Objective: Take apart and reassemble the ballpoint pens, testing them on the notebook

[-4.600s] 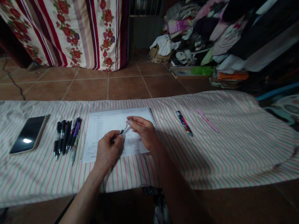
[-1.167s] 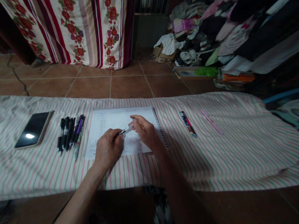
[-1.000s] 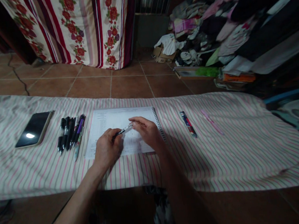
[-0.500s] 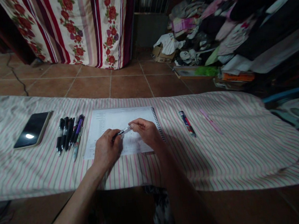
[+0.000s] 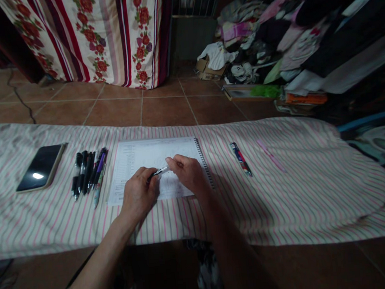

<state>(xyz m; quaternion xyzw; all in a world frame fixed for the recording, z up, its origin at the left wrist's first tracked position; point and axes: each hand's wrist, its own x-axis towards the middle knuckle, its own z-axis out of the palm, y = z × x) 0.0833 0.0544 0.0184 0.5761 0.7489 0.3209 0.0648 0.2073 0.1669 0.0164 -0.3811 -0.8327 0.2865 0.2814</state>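
Pen (image 5: 161, 170) sat pinched between left hand (image 5: 138, 195) and right hand (image 5: 187, 173); a fumble could have dropped it onto the notebook (image 5: 136, 158)

The picture is dim and warm-toned, with soft light seeming to come from the left. A small white glare sits on the phone (image 5: 37, 175) screen. The right hand (image 5: 189, 174) throws a broad, soft shadow across the striped cloth (image 5: 233, 204). The clothes pile (image 5: 264, 39) fades into darkness. A wide lens bows the picture's edges, which look slightly soft.
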